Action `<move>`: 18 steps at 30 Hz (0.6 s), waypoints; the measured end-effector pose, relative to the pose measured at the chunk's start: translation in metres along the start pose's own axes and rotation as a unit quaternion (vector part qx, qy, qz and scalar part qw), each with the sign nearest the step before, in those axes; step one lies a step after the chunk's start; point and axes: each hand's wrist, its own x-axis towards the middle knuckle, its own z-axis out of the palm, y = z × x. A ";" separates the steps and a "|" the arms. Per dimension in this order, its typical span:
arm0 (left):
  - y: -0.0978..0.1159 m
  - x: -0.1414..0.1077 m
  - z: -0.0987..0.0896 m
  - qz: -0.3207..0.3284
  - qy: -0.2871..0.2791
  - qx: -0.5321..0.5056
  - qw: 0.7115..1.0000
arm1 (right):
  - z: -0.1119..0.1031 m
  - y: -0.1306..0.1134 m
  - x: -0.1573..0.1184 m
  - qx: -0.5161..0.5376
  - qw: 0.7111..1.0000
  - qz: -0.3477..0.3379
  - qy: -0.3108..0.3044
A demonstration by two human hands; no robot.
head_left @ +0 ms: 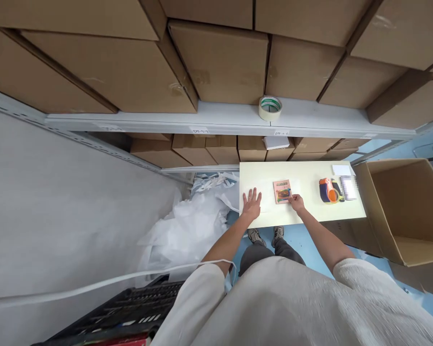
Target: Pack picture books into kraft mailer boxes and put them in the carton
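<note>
A small pink booklet with a colourful picture (282,191) lies on the pale yellow table (267,219). My right hand (296,202) pinches its lower right corner between thumb and fingers. To the left, my left hand (251,204) rests flat near the table's left end, fingers spread, on what looks like a thin white sheet; nothing is held in it. At the right part of the table sit an orange and dark blue tape dispenser (325,190), a white label pad (341,170) and a phone-like item, partly blurred (349,187).
Cardboard boxes (220,62) fill the shelf (231,115) ahead, with a tape roll (270,108) on its edge. A large open carton (404,211) stands right of the table. White foam wrap (187,221) heaps at the left; a black crate (144,307) is below.
</note>
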 end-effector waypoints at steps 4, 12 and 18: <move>0.039 0.011 -0.002 0.068 -0.001 -0.020 0.997 | -0.004 0.010 0.003 -0.033 0.999 0.017 0.010; 0.087 0.030 0.013 0.072 -0.058 -0.028 0.995 | -0.033 0.026 0.019 -0.122 0.988 0.020 0.091; 0.090 0.027 0.023 0.059 -0.088 -0.004 0.994 | -0.034 0.034 0.039 -0.099 0.991 0.018 0.093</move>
